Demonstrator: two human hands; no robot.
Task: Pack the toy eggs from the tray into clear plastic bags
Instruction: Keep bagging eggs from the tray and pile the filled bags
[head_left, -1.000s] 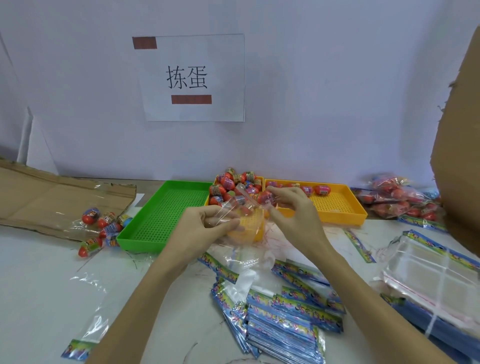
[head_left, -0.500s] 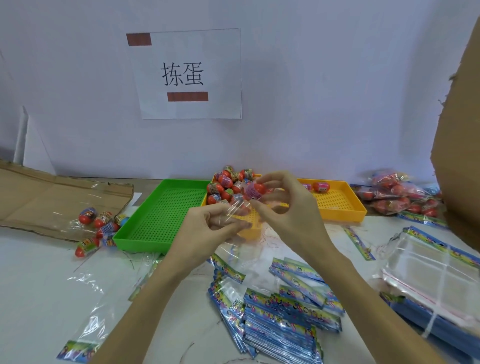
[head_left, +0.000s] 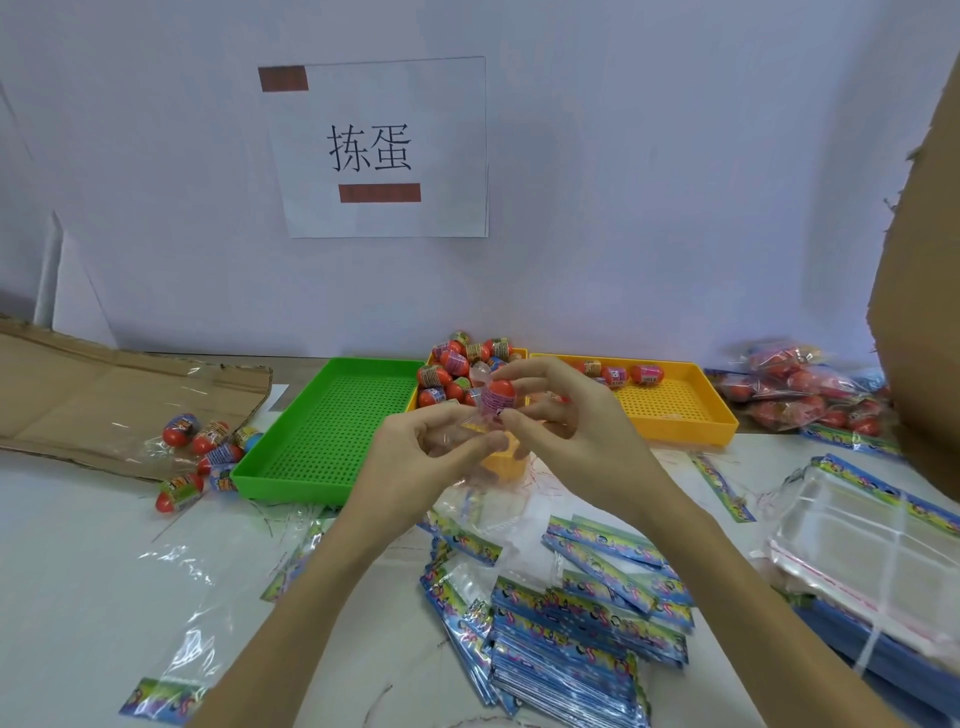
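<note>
My right hand (head_left: 571, 421) pinches a red toy egg (head_left: 497, 397) with a pink label, held above the table's middle. Just left of it, my left hand (head_left: 426, 457) pinches the mouth of a clear plastic bag (head_left: 488, 493) that hangs down below both hands. The egg sits at the bag's mouth. Behind the hands, a yellow tray (head_left: 675, 410) holds a heap of toy eggs (head_left: 457, 364) at its left end and three loose eggs (head_left: 618, 373) further right.
An empty green tray (head_left: 322, 431) stands left of the yellow one. Loose eggs (head_left: 202, 452) lie by flattened cardboard (head_left: 104, 395) at the left. Stacks of bags with colourful headers (head_left: 566, 639) lie near me; clear bags (head_left: 857, 545) and packed egg bags (head_left: 800, 389) at the right.
My right hand picked an egg from the tray heap and brought it to the bag's mouth. Both hands rose slightly; the left hand kept holding the bag.
</note>
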